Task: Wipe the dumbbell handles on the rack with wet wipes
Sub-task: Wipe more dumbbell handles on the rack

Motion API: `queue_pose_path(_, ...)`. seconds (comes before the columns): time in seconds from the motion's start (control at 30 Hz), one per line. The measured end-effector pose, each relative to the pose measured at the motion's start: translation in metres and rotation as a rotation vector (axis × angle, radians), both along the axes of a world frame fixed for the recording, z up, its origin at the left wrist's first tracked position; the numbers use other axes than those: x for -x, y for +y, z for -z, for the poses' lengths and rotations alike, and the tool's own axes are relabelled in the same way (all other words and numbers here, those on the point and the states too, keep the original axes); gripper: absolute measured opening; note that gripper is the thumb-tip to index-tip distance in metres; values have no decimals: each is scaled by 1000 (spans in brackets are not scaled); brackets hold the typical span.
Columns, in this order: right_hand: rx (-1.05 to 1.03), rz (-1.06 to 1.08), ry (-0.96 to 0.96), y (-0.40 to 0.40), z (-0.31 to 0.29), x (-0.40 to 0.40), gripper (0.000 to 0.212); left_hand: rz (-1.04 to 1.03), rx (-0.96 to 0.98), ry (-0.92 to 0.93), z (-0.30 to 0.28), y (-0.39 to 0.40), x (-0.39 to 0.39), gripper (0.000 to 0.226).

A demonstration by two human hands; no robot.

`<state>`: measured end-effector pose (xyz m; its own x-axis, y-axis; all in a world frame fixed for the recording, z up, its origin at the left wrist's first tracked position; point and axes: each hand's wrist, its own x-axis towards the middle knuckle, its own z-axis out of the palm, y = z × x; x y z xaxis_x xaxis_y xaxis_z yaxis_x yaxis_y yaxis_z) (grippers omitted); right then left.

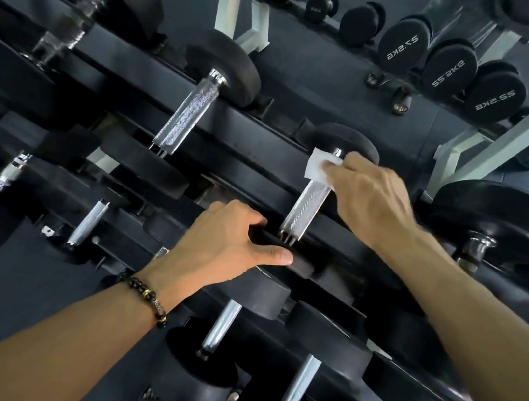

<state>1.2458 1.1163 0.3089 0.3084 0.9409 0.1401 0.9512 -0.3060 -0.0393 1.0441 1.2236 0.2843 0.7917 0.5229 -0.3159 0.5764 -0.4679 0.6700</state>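
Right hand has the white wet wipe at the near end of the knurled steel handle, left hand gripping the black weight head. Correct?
Not quite. The head view shows the right hand pressing the white wet wipe at the far end of the knurled steel handle; the left hand does grip the near black weight head.

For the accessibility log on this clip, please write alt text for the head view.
A person's right hand presses a white wet wipe around the upper end of a knurled dumbbell handle on a black rack, while the left hand grips that dumbbell's near head. More dumbbells fill the rows above and below.
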Motion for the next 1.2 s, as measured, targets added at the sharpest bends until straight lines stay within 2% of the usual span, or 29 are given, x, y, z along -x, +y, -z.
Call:
queue_pose_path(0.07, 26, -167, 71, -8, 7, 19, 33, 5, 24, 6, -1, 0, 0, 82)
queue_pose_path(0.13, 109, -371, 145, -21, 10, 39, 33, 21, 38, 3, -1, 1, 0, 62)
queue_pose_path(0.17, 149, -402, 164, -25, 8, 42, 32, 33, 34, 4, -1, 1, 0, 55)
queue_pose_path(0.23, 152, -348, 127, -20, 4, 29, 34, 35, 32, 16, -4, 1, -1, 60)
queue_pose_path(0.3, 100, -126, 33, -7, 2, 11, 31, 16, -1, 41, -5, -1, -2, 77)
queue_pose_path(0.4, -25, 163, -41, 5, 3, 4, 27, 9, 0, 35, -6, -2, -2, 79)
queue_pose_path(0.43, -63, 152, -8, 2, 5, 10, 27, 7, 0, 33, -7, -2, -2, 78)
queue_pose_path(0.5, -103, -30, 123, -17, 13, 26, 25, 7, 5, 51, -8, -2, -2, 77)
queue_pose_path(0.57, -8, -218, 241, -36, 17, 45, 25, 24, 16, 60, -9, -1, -2, 66)
queue_pose_path(0.63, 67, -284, 254, -38, 17, 46, 22, 39, 19, 52, -7, 1, -2, 56)
queue_pose_path(0.67, 56, -265, 240, -34, 18, 40, 19, 39, 28, 50, -8, 1, -3, 58)
queue_pose_path(0.73, -45, -133, 188, -21, 17, 25, 27, 38, 12, 60, -8, 2, -3, 72)
queue_pose_path(0.83, -275, 227, 225, -5, 18, 15, 18, 54, -18, 53, -8, 2, -2, 81)
queue_pose_path(0.97, -463, 630, 582, -1, 22, 50, 18, 67, -6, 56, -7, 5, -3, 71)
queue_pose_path(1.03, -473, 737, 828, -8, 22, 68, 26, 77, -10, 67, -7, 7, -5, 66)
queue_pose_path(1.1, -516, 819, 1059, -11, 21, 72, 36, 84, -11, 78, -6, 8, -6, 72)
queue_pose_path(1.13, -575, 865, 1133, -6, 21, 67, 34, 82, -15, 85, -6, 8, -6, 77)
queue_pose_path(1.2, -720, 962, 1166, 11, 25, 47, 23, 90, -13, 86, -6, 9, -7, 80)
